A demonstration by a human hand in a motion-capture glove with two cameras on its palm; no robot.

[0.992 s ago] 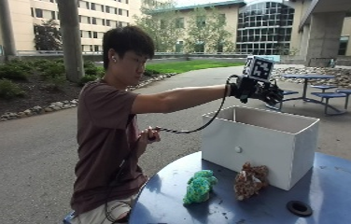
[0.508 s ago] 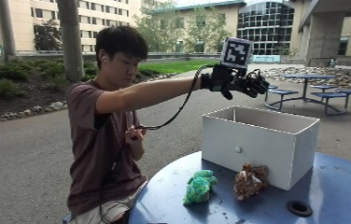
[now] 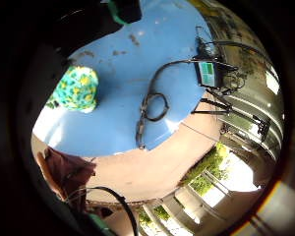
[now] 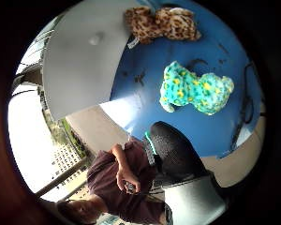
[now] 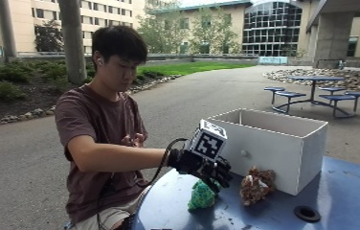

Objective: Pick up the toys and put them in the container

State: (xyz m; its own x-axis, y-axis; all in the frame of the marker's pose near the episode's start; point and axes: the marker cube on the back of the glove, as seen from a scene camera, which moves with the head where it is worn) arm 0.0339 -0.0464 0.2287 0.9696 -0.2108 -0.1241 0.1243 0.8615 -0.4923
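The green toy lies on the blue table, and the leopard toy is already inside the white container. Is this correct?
Not quite. The leopard toy is not inside the white container; the outside view shows it on the blue table, against the container's front wall. The green toy does lie on the table.

Green yellow-spotted toy (image 5: pixel 201 196), leopard-spotted toy (image 5: pixel 255 185)

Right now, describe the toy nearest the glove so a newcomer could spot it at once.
Start at the round blue table with the white container standing on it. In front of the container lie two plush toys, and the green toy is the one nearer the person, just under the gloved right hand. Its turquoise fabric with yellow spots sets it apart from the brown leopard-print toy beside it.
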